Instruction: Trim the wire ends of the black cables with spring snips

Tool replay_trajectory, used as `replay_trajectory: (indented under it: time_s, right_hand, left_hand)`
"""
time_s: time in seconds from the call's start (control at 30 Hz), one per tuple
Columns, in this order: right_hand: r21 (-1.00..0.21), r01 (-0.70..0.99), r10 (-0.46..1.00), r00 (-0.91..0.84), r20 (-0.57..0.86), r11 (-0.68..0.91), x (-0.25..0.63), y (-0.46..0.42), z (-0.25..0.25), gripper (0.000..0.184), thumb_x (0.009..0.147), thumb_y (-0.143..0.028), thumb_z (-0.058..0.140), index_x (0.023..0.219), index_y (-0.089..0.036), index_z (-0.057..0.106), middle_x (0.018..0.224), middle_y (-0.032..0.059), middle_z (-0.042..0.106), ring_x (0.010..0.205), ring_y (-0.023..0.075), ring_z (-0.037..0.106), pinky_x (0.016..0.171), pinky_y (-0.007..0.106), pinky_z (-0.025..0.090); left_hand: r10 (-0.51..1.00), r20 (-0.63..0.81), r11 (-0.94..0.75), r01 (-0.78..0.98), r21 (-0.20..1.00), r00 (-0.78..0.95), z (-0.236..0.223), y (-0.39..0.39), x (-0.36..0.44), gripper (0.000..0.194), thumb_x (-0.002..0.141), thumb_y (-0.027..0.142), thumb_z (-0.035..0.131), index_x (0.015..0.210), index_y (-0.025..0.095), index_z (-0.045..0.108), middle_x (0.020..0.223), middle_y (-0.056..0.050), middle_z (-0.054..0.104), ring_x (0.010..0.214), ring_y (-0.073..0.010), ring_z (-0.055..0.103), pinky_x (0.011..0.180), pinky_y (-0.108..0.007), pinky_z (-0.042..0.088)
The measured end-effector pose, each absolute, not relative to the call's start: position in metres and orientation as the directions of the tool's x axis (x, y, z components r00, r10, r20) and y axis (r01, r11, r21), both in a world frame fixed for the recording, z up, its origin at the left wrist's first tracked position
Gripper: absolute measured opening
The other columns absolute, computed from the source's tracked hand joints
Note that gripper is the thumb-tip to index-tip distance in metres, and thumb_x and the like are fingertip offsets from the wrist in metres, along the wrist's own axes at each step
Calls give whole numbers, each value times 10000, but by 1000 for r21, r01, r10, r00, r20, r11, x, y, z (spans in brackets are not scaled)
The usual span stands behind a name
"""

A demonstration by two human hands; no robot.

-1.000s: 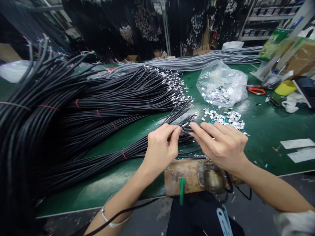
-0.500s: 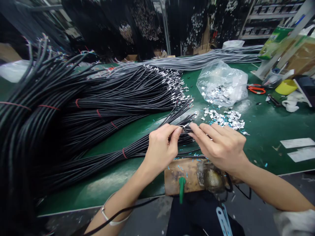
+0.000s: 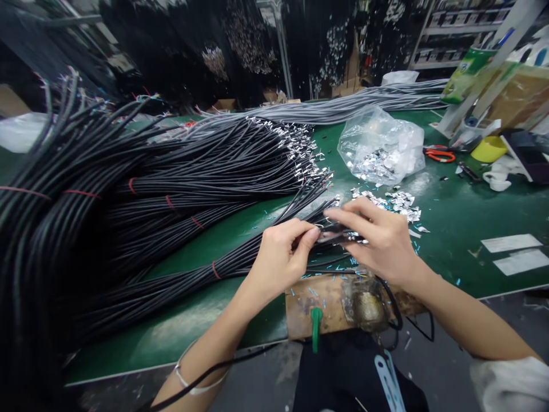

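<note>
- Left hand (image 3: 278, 257) seen at centre of frame, thumb and forefinger pinched on the end of one black cable (image 3: 319, 232) drawn from the nearest bundle (image 3: 214, 266).
- Right hand (image 3: 380, 240) found just right of centre, lifted and drawn nearer the left than half a second earlier; forefinger stretched over the cable tip, thumb tucked below.
- Right grip judged clenched on something small at that tip, probably a silver terminal; the piece itself too small and too hidden to confirm.
- Cable end held slightly above the green table (image 3: 472, 212), directly in front of the wooden block (image 3: 326, 303) at lower centre.
- Compared with one second ago: right fingers turned from a flat reach to a curled, two-sided pinch. Taken to mean fitting of the terminal was under way rather than picking.
- Loose silver terminals (image 3: 401, 200) scattered just above and right of the right hand, unmoved.
- Plastic bag (image 3: 380, 143) of terminals further toward upper right, unchanged.
- Finished cable ends (image 3: 304, 154) with metal tips fanned out in upper centre.
- Orange scissors (image 3: 440, 153) and yellow bowl (image 3: 486, 150) noted at far right, untouched.
</note>
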State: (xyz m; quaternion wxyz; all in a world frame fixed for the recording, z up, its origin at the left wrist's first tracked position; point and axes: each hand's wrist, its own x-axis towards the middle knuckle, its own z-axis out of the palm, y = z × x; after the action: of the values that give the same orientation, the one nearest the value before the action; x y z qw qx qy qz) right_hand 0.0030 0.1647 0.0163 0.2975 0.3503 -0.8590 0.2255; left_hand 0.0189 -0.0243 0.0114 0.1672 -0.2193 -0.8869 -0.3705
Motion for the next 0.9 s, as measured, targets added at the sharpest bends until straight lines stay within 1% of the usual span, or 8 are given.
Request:
replay_trajectory:
  time_s: [0.1,0.2,0.37,0.47,0.57,0.63,0.73,0.9]
  right_hand:
    - [-248,-772,-506,-587,631,586,1,164,14,236,772,-94,514,898,-168,699,825,32,662,678,127,596,584,232,422]
    - [-421,-751,-467,-651,599,508,0,162,14,139,758,-130,558,752,-155,694,714,14,631,621,109,561,562,220,396]
    - [-576,-656,-485,-752,447,487,-6,160,20,171,723,-143,601,554,-136,626,556,-23,515,533,83,463,513,216,309]
    - [-775,-490,-536,-811,236,400,-12,162,21,185,721,-154,593,537,-135,582,524,-42,468,512,69,411,498,211,295]
    - [-959,-159,-660,-750,-35,232,-18,163,16,258,761,-247,595,534,-146,524,450,-83,367,426,46,300,420,196,232]
    - [-988,45,-732,-666,-141,150,-21,162,12,300,751,-319,636,546,-155,492,435,-107,312,387,31,221,375,189,162]
    - [-978,202,-744,-643,-179,60,-21,157,7,329,702,-372,707,587,-152,492,474,-101,367,370,13,197,350,183,109]
    - [-975,205,-454,-879,-147,-81,-13,142,1,363,729,-451,663,597,-164,484,485,-88,383,354,12,192,343,197,114]
  left_hand:
    - [327,439,631,539,558,-837,12,-26,18,162,858,174,530,809,150,682,676,-19,657,565,-105,542,534,-220,391]
    - [385,406,617,558,555,-829,10,-27,17,156,854,179,545,802,157,691,674,-18,652,583,-110,555,549,-221,402]
    - [473,361,585,593,554,-804,6,-26,17,133,849,185,568,808,157,691,677,-14,633,608,-109,552,573,-220,405]
    - [477,338,549,575,606,-812,8,-27,18,70,810,173,618,783,159,681,671,-3,628,595,-101,537,562,-219,388]
    - [475,302,492,534,687,-826,12,-30,18,93,751,153,675,674,149,624,630,15,583,563,-90,495,528,-214,362]
    - [467,312,457,528,716,-827,13,-31,18,156,735,145,687,620,145,581,607,22,545,555,-86,471,516,-212,352]
    - [393,408,441,558,703,-824,10,-29,16,200,734,138,681,585,146,548,582,29,506,538,-81,447,500,-205,343]
    - [118,635,612,560,559,-764,-5,-17,18,166,753,114,639,617,145,550,581,33,478,510,-68,422,483,-193,332]
